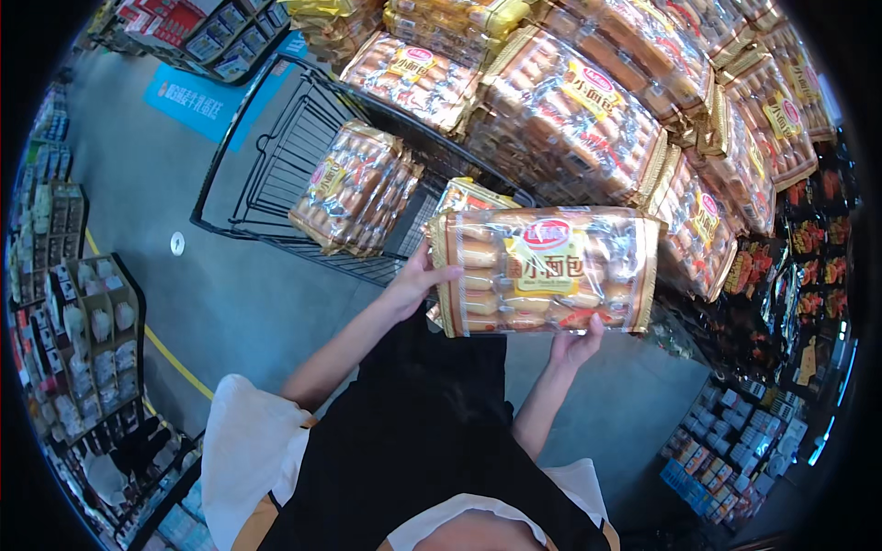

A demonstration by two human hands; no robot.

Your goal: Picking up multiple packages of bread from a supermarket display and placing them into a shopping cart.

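In front of my body I hold a clear and gold plastic pack of small bread rolls (548, 272) with both hands. My left hand (415, 279) grips its left end, the thumb lying over the front. At the lower right edge, my right hand (577, 344) supports it with the fingers partly hidden behind. Beyond my left hand stands a black wire shopping cart (275, 206). Several like bread packs (351, 186) stand tilted together inside it. Another pack (475, 196) shows partly behind the one I hold.
Stacked bread packs (572, 110) rise high along the cart's far side and to the right. Black snack bags (751, 275) hang at the right. Shelves of goods (96, 337) line the left. A blue floor sticker (186, 100) lies beyond the cart.
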